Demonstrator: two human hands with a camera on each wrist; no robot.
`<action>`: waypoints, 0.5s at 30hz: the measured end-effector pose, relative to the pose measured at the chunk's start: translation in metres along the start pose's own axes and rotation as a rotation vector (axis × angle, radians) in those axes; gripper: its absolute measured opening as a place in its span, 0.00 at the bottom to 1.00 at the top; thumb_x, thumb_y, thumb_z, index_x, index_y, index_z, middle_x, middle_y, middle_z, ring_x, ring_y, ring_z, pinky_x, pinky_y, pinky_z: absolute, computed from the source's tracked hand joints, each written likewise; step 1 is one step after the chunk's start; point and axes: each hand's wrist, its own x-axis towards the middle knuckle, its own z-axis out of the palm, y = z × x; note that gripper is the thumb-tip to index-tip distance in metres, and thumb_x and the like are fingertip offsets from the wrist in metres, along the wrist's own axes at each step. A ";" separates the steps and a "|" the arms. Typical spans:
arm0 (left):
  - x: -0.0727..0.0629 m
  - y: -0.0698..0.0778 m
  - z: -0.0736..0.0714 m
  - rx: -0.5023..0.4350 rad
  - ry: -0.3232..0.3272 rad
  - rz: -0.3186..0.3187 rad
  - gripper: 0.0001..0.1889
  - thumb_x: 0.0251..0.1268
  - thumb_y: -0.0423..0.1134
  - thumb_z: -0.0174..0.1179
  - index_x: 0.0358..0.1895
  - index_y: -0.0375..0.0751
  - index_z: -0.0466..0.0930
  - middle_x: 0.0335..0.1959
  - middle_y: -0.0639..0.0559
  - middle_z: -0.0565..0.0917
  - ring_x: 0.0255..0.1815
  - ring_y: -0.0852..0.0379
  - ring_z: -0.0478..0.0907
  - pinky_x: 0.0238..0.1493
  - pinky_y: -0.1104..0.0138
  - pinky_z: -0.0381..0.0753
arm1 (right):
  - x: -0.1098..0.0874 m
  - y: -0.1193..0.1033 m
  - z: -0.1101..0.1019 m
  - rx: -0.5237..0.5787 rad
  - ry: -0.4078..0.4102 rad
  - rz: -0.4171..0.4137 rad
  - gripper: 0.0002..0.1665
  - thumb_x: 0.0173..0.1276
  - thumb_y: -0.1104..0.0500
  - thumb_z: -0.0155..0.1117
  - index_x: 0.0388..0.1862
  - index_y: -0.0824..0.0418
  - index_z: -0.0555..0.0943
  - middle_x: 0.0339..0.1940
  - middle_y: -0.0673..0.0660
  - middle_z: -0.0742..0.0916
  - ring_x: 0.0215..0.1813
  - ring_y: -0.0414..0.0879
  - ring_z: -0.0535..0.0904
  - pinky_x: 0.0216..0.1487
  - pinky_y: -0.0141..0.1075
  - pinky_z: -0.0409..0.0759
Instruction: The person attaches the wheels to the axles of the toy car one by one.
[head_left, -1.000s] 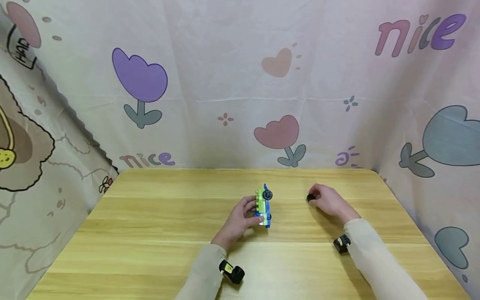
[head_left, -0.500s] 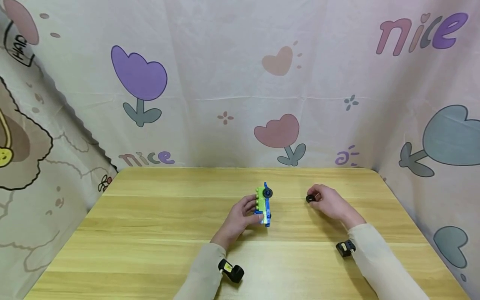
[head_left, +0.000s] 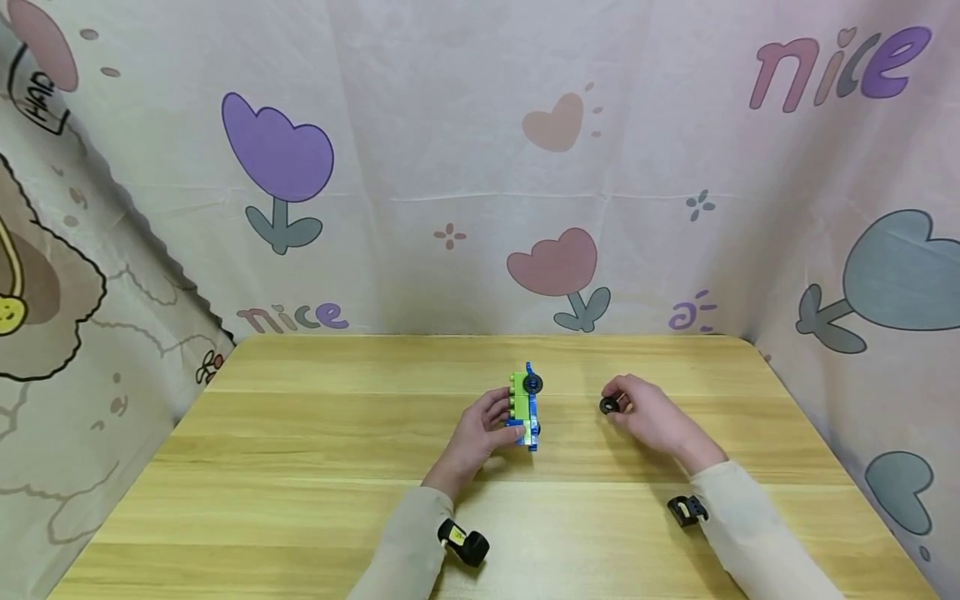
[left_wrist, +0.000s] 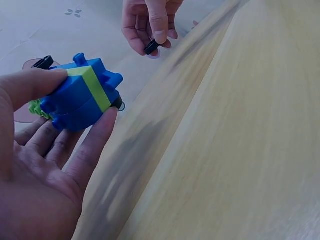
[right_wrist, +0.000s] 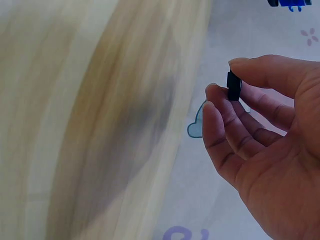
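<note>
My left hand (head_left: 477, 433) grips a toy car (head_left: 522, 408) built of green and blue bricks, turned on its side so its studs face left. A black wheel (head_left: 532, 383) sits at the car's far end in the head view. The left wrist view shows the thumb on top of the blue bricks (left_wrist: 75, 100) and the fingers beneath. To the right, my right hand (head_left: 660, 417) pinches a loose black wheel (head_left: 609, 405) between thumb and fingertips. Seen edge-on in the right wrist view, that black wheel (right_wrist: 234, 86) stands upright at the thumb tip.
Both hands are over a light wooden table (head_left: 300, 433). Behind it hangs a pale curtain (head_left: 420, 125) printed with flowers and lettering, which also covers the sides. Each sleeve carries a small black wrist camera (head_left: 463, 543).
The right hand has moved a little left, toward the car, and tilted the loose wheel so its round face shows. My left hand and the toy car have hardly moved.
</note>
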 end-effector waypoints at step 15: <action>0.001 0.000 0.001 -0.026 -0.022 -0.003 0.35 0.61 0.27 0.65 0.72 0.31 0.61 0.65 0.37 0.73 0.66 0.43 0.70 0.59 0.61 0.74 | -0.010 -0.018 0.007 -0.007 0.012 -0.046 0.19 0.59 0.71 0.67 0.50 0.68 0.78 0.43 0.54 0.81 0.41 0.47 0.77 0.42 0.41 0.79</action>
